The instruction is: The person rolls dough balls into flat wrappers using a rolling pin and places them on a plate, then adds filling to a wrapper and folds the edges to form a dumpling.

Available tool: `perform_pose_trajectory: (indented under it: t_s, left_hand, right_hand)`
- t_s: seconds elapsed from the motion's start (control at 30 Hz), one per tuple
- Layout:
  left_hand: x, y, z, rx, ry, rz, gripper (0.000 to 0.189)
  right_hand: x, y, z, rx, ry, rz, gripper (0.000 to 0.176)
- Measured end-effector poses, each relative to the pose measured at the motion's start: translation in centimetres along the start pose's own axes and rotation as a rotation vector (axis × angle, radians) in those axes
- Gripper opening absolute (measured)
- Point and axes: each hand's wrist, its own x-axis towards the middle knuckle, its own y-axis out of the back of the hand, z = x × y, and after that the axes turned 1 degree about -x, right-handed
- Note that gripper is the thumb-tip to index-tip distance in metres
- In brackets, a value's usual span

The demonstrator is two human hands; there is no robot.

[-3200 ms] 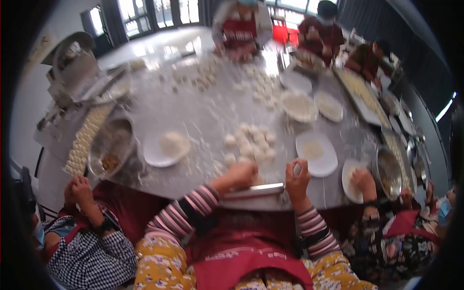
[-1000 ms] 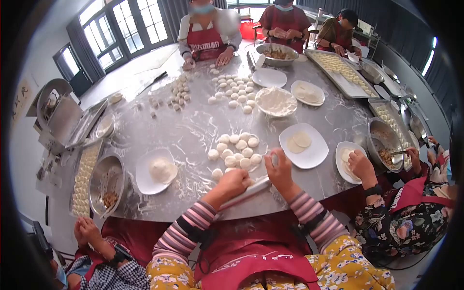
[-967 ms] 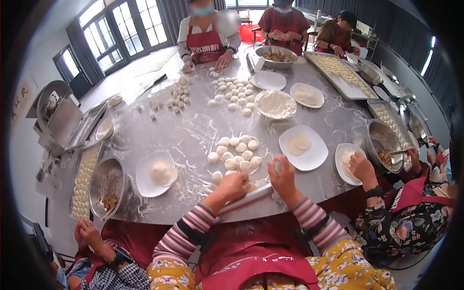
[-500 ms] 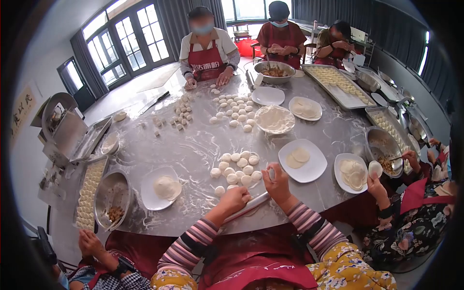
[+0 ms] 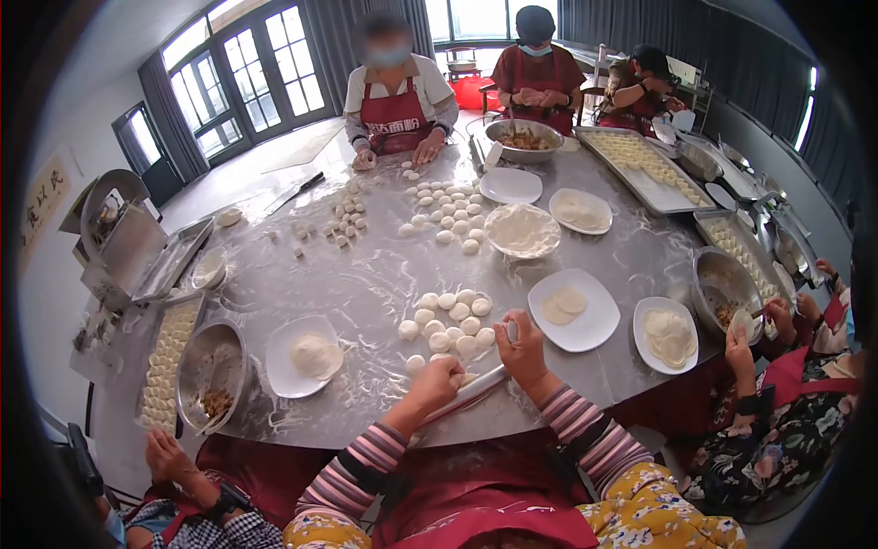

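My left hand [image 5: 435, 388] is closed near the front of the floury table, with a pale edge of dough wrapper [image 5: 469, 377] at its fingertips. A light rolling pin [image 5: 474, 388] slants between my hands. My right hand [image 5: 521, 351] has curled fingers and rests on the pin's upper end; the grip is partly hidden by the hand. Just beyond my hands lies a cluster of round, flattened dough pieces [image 5: 459, 311]. To the right stands a white plate [image 5: 594, 329] with thin wrappers [image 5: 564, 305] on it.
At left are a plate [image 5: 283, 371] of wrappers, a steel bowl [image 5: 240, 352] of filling and a dumpling tray [image 5: 174, 352]. A flour bowl [image 5: 523, 229] stands mid-table. Right of me is another wrapper plate [image 5: 681, 361]. Co-workers sit around; a knife [image 5: 297, 190] lies at the far left.
My hands stay almost in place on the rolling pin and dough. The co-worker at right has moved a wrapper towards the filling bowl. The view has shifted slightly.
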Motion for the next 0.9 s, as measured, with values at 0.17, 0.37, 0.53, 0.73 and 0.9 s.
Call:
perform_pose_trajectory:
  t_s: [0.17, 0.37, 0.53, 0.73, 0.9]
  left_hand:
    - [0.3, 0.3, -0.4, -0.027, 0.093, -0.018, 0.019]
    - [0.9, -0.1, -2.0, -0.089, 0.014, -0.029, 0.022]
    - [-0.8, -0.4, 0.1, 0.155, -0.027, -0.005, 0.028]
    - [-0.8, -0.1, 1.4, 0.040, -0.152, 0.014, 0.024]
    - [3.5, -1.1, 2.0, -0.278, 0.065, -0.331, 0.027]
  right_hand:
    - [-3.6, 4.3, -2.1, -0.023, 0.028, 0.022, 0.022]
    - [-7.2, 6.9, -4.5, -0.039, 0.022, 0.063, 0.022]
    - [-7.0, 6.0, -3.5, -0.007, -0.026, 0.073, 0.022]
    - [-7.6, 6.6, -4.0, 0.063, -0.036, 0.048, 0.024]
    - [-7.9, 6.8, -3.7, 0.003, -0.004, 0.026, 0.026]
